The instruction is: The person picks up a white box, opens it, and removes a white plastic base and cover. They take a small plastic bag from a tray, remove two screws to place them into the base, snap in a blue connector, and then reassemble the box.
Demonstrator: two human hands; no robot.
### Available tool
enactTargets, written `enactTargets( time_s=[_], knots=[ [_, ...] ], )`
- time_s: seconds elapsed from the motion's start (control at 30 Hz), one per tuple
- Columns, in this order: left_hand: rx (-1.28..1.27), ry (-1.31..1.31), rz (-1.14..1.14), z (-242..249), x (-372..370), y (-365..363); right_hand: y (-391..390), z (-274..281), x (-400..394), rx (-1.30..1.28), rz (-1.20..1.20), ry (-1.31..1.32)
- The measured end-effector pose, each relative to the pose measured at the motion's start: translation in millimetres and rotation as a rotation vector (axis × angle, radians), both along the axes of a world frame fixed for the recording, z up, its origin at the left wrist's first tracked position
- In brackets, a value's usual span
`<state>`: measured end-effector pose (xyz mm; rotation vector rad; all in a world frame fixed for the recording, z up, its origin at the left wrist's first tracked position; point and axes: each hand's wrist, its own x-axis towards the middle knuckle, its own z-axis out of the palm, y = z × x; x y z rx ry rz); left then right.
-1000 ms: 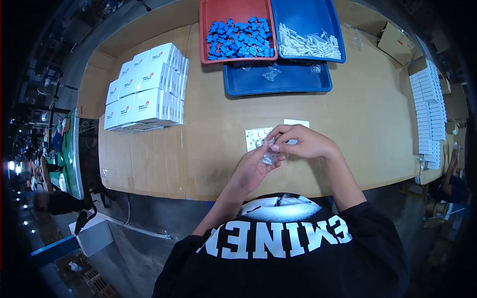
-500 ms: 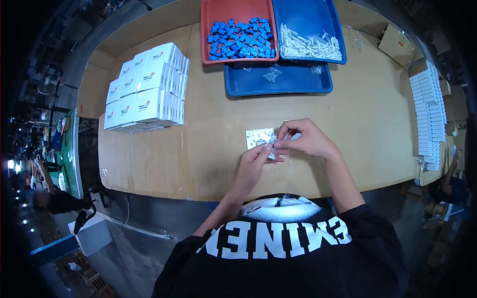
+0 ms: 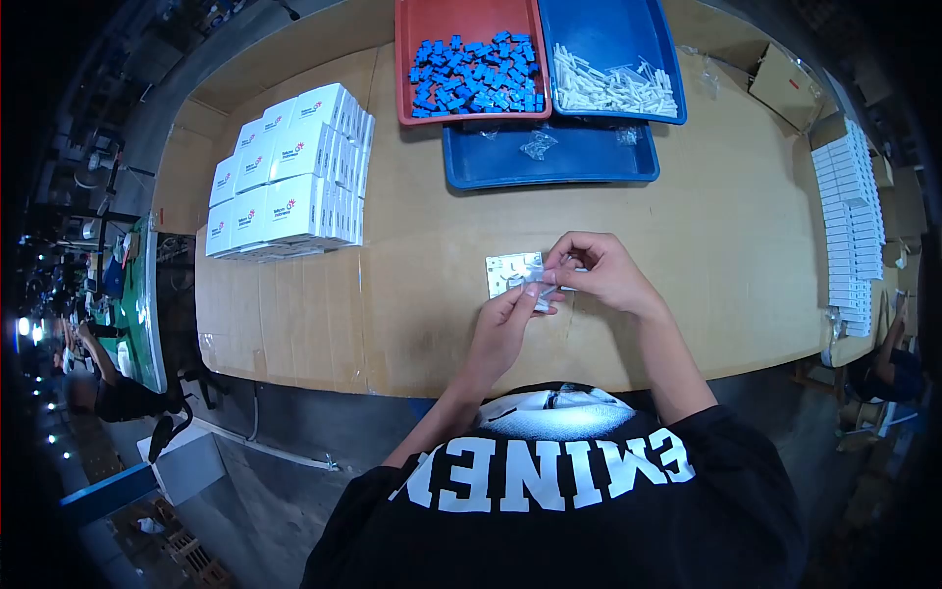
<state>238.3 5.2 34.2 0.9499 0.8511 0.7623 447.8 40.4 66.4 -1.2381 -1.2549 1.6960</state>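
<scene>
Near the front middle of the table, my left hand [image 3: 503, 319] and my right hand [image 3: 605, 278] meet, both with fingers closed. Between their fingertips is a small clear plastic bag [image 3: 548, 282], pinched from both sides; what it contains is too small to tell. Just behind the fingers lies a flat white plate with small raised parts [image 3: 507, 267], its lower part partly covered by my left hand and the plastic.
White boxes [image 3: 265, 211] are stacked at left. A red tray [image 3: 471, 20] holds blue parts; a blue tray [image 3: 608, 25] holds white sticks; a lower blue tray [image 3: 589, 167] holds clear plastic. White boxes [image 3: 846, 216] line the right side. People [image 3: 118, 398] are at both edges.
My hands have shifted only slightly around the plastic bag. The fingers of my right hand are a little more closed together, and slightly more of the white plate shows.
</scene>
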Motion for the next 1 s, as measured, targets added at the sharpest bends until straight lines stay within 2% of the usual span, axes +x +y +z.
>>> enactTargets(
  time_s=[0.13,0.2,0.23,0.33,0.5,0.7,0.8,1.0],
  knots=[
    [0.078,0.162,0.024,-3,0,-2,-6,-2,-10,0.076,-0.085,0.11],
    [0.153,0.221,0.261,6,5,-2,-8,-4,-12,0.098,-0.084,0.145],
    [0.152,0.223,0.26,5,4,-1,-9,-5,-13,0.096,-0.086,0.146],
    [0.215,0.177,0.31,3,0,0,-12,-5,-17,0.079,-0.087,0.162],
    [0.097,0.015,0.413,4,0,0,-16,-9,-24,0.065,-0.174,0.217],
    [0.112,0.023,0.438,3,-1,0,-25,-24,-24,-0.042,-0.214,0.264],
    [0.095,0.009,0.451,3,1,-1,-26,-27,-27,-0.052,-0.265,0.356],
    [0.075,0.075,0.422,5,-2,0,-25,-27,-30,-0.043,-0.301,0.364]
  ],
)
